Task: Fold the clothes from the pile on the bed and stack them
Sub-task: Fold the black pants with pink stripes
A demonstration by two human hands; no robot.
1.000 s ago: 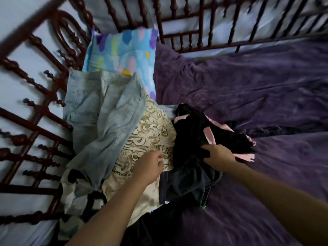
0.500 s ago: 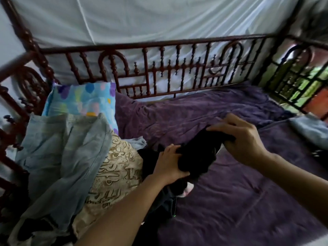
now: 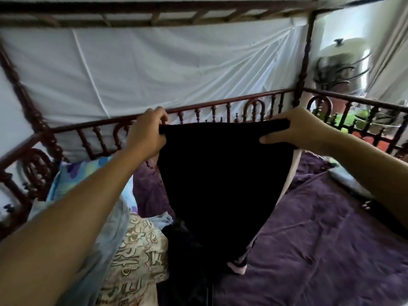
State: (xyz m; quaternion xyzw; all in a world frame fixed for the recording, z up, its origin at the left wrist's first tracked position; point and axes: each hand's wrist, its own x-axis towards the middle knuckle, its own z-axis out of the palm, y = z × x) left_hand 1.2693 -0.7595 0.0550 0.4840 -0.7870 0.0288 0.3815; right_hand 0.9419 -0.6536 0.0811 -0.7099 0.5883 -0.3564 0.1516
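Observation:
A black garment [image 3: 223,177] with pale pink trim hangs spread in the air over the bed. My left hand [image 3: 146,131] pinches its top left corner and my right hand [image 3: 295,129] grips its top right corner. Its lower end tapers down to the clothes pile. The pile lies at the lower left: a cream patterned piece [image 3: 136,255], light denim [image 3: 110,239] partly under my left arm, and dark clothes [image 3: 187,272] under the hanging garment.
A purple blanket [image 3: 320,244] covers the bed on the right. A colourful pillow [image 3: 72,175] leans at the left rail. Dark red wooden railings [image 3: 220,111] fence the bed, with a white sheet [image 3: 176,67] behind. A pale item [image 3: 344,177] lies at the right edge.
Both hands lifted the black garment off the pile, moved apart and stretched it open in the air. The view tilted upward toward the railing and sheet.

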